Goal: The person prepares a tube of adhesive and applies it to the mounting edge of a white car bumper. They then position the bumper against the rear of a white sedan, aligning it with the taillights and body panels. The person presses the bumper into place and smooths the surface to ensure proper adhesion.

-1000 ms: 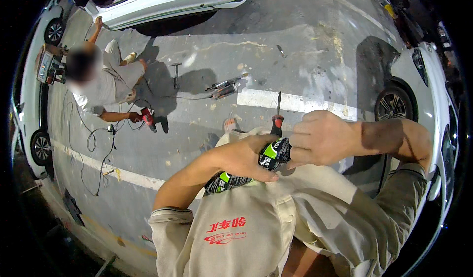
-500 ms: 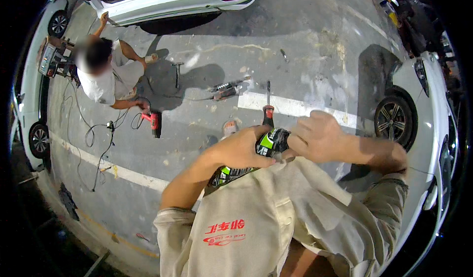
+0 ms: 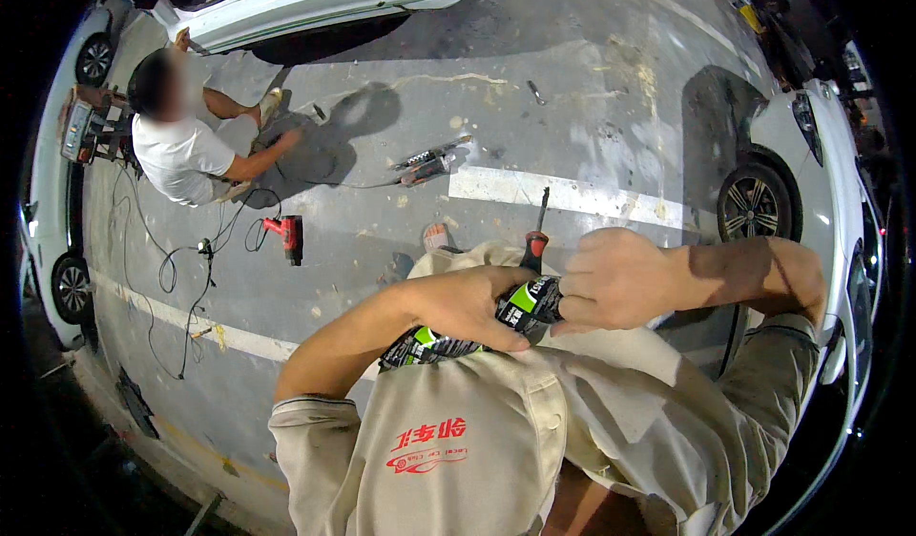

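Glossy plastic tube (image 3: 520, 309), matt cloth shirt (image 3: 458, 460), rough concrete floor (image 3: 572, 107)

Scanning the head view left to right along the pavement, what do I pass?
Crouching person in a white shirt → red power drill → tool lying by the white line → screwdriver with red handle → car wheel.

A single head-worn fisheye looks steeply down, close above the chest, onto a wide paved floor (image 3: 401, 278).

Tube (image 3: 520, 309) between hands, drill (image 3: 289, 236) far left
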{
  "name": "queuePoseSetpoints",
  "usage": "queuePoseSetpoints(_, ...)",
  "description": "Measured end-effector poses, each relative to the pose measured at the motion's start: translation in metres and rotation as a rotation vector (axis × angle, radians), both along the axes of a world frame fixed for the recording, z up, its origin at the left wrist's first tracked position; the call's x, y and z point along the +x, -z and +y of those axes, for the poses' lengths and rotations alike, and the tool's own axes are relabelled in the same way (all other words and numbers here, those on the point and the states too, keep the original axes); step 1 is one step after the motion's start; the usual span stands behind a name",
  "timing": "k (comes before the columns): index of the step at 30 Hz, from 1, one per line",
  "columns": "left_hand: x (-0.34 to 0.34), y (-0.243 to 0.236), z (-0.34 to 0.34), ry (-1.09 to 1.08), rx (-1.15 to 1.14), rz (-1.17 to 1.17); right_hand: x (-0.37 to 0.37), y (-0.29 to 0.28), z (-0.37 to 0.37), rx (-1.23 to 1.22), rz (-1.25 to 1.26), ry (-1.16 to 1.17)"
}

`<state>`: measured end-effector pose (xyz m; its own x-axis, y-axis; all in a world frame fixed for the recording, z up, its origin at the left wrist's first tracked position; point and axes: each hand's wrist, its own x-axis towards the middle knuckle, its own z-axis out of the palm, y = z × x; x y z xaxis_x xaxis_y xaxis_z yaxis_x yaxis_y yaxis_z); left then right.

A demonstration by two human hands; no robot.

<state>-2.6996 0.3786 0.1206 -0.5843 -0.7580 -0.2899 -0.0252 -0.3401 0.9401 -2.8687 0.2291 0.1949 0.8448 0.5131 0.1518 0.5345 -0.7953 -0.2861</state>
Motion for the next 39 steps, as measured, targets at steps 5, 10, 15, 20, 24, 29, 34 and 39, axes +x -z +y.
queuePoseSetpoints(5,0.0,0.0,0.005,-0.09,-0.09,-0.037,-0.004,0.008,0.0,0.017,-0.137,0.022)
queuePoseSetpoints(10,-0.003,0.013,0.009,-0.162,-0.084,0.048,-0.012,0.023,0.006,-0.001,-0.228,0.082)
queuePoseSetpoints(15,0.0,0.012,0.008,-0.172,-0.04,0.039,-0.015,0.023,0.008,0.019,-0.295,0.127)
queuePoseSetpoints(20,0.002,0.012,0.007,-0.218,0.006,0.021,-0.022,0.036,0.016,0.035,-0.364,0.238)
queuePoseSetpoints(24,0.0,0.02,0.007,-0.277,0.053,0.136,-0.025,0.048,0.021,0.041,-0.435,0.338)
queuePoseSetpoints(29,0.005,0.003,0.007,-0.429,0.045,-0.002,-0.017,0.043,0.021,0.012,-0.476,0.508)
queuePoseSetpoints(34,0.001,-0.017,0.004,-0.761,-0.423,-0.639,-0.005,0.037,0.03,0.355,0.058,0.941)
queuePoseSetpoints(39,-0.006,-0.024,0.004,-0.779,-0.434,-0.673,0.0,0.022,0.018,0.561,0.297,0.899)
